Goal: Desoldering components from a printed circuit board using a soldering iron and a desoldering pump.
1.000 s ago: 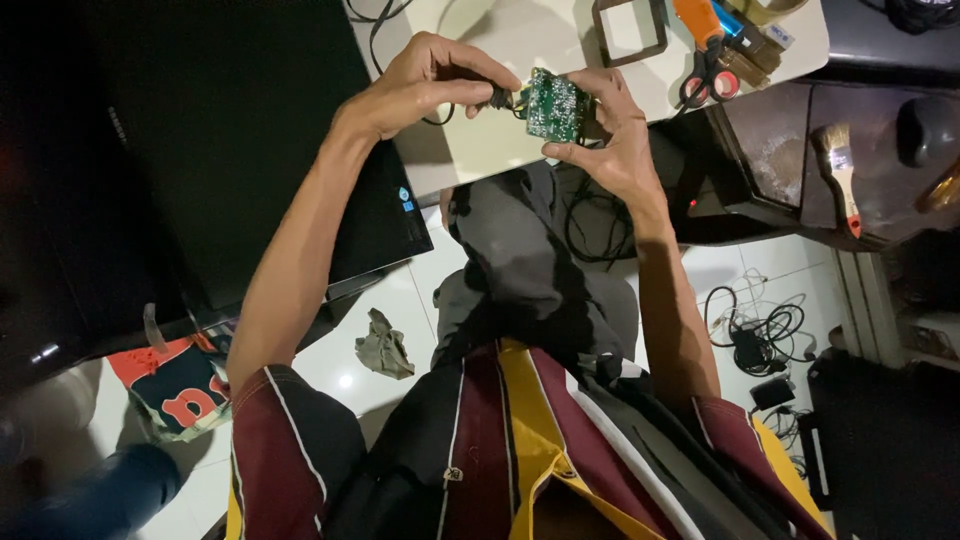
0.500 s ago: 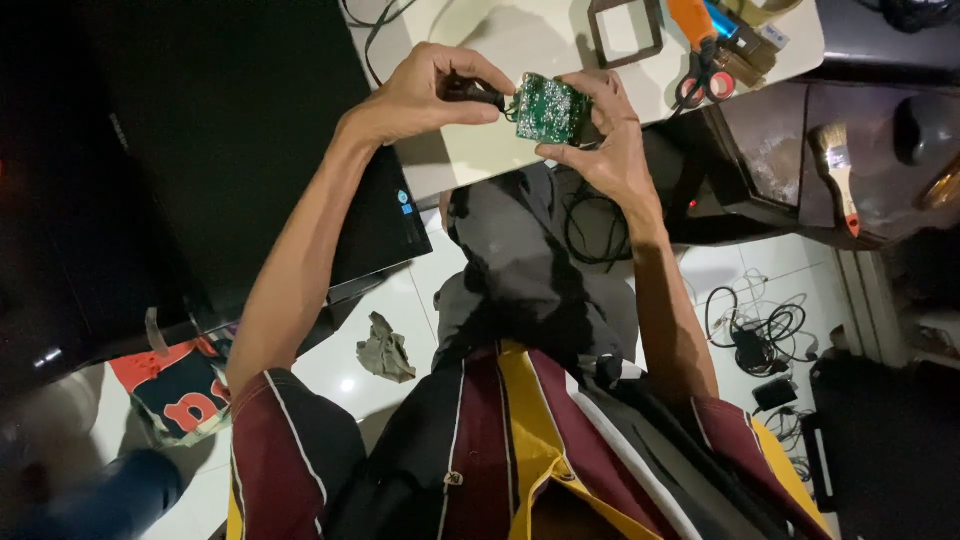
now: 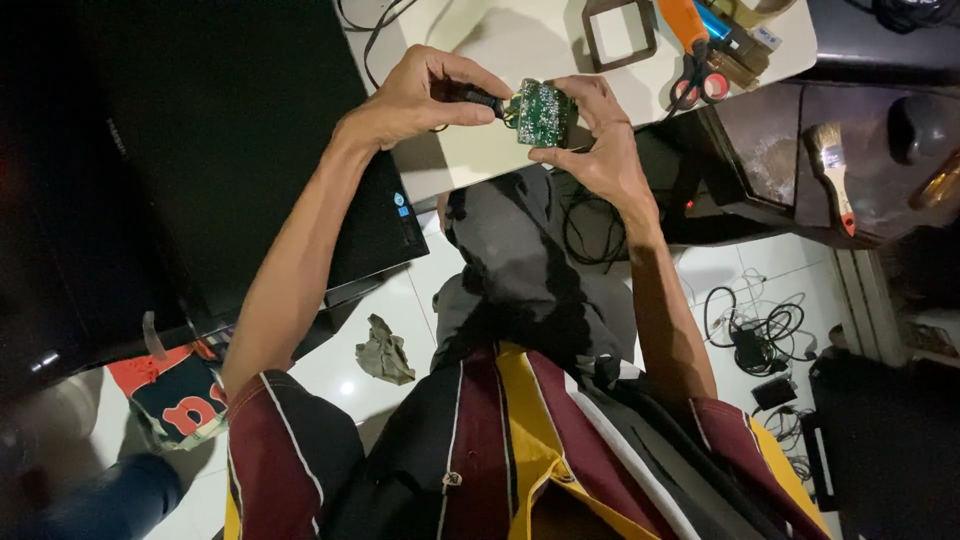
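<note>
A small green circuit board is held above the pale table. My right hand grips the board by its right edge, fingers above and thumb below. My left hand pinches a black plug with a cord that meets the board's left side. Both arms reach forward over my lap, which is covered by grey cloth.
A dark rectangular frame, orange-handled scissors and tape sit at the table's far edge. A large black monitor stands on the left. A paintbrush lies on a dark surface at right. Cables and a crumpled rag lie on the white floor.
Both hands and the board have shifted slightly to the left; the grips look the same.
</note>
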